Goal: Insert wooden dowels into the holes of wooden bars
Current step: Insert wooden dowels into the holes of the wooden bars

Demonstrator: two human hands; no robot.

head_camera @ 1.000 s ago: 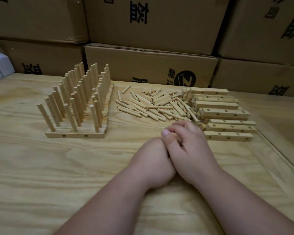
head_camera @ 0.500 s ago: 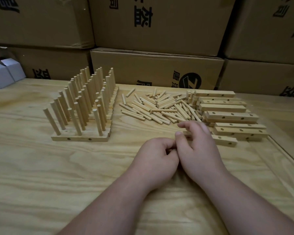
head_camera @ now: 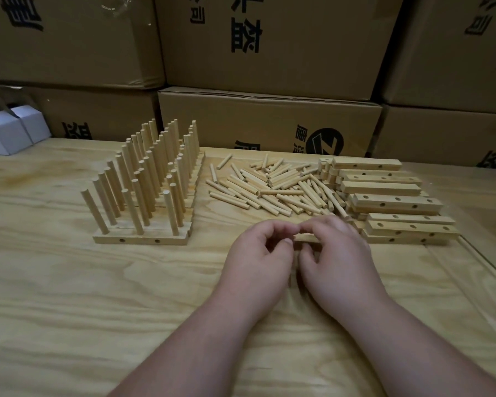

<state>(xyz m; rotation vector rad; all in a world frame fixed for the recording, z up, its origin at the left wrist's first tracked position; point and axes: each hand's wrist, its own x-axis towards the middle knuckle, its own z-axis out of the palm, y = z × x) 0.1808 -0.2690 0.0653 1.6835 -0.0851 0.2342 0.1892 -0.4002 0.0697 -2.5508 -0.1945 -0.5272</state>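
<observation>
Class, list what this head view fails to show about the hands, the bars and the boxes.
- Wooden piece between left hand and right hand: mostly covered by fingers, so bar or dowel is unclear.
- Bar stack: left ends hidden under loose dowels.
- Cardboard boxes: print cut by frame edges.

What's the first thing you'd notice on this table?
Probably the finished bars with upright dowels, standing like a little fence on the left of the wooden table. Next, the heap of loose dowels in the middle, with the stack of empty bars to its right. In front, the left hand and right hand meet around a bar, with brown cardboard boxes piled behind.
</observation>
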